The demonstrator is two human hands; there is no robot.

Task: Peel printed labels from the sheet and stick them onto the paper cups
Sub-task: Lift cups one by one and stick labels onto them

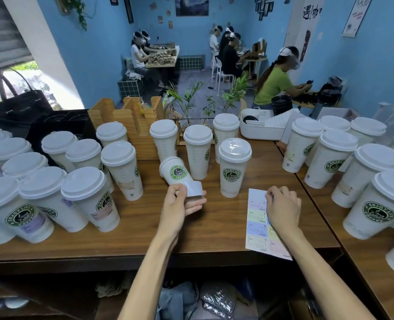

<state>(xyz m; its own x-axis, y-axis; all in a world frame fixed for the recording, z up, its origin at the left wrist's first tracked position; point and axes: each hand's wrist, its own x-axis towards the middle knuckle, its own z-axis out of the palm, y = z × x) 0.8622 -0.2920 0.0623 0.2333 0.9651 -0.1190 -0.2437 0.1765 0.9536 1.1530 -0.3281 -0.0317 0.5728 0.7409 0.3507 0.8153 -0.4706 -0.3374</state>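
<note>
So the left hand (180, 205) is gripping one lidded paper cup (180, 177) by its base, fingers curled round the bottom, and the cup is tipped away toward 12 o'clock with its lid end pointing at the back row. The green round logo faces up. It sits just left of centre over the wooden worktop (214, 229), lifted off the wood as far as I can tell.

The right hand (282, 209) is down on the label sheet (258, 225) at about 3 o'clock from the held cup. Its fingers are bunched narrow at the sheet's top edge, pinching or picking at something there, but whether a label is actually lifted I can't tell. The sheet lies flat on the worktop with pastel label blocks in pink, green, blue and yellow, and its lower corner hangs just past the front edge.

A standing cup (234, 168) with the logo facing the camera is between the two hands, toward 12. Some cups in the bunch of lidded cups (80, 195) at 9 o'clock already wear pastel labels. More cups (357, 172) are crowded at 3 o'clock, on the adjoining worktop.
</note>
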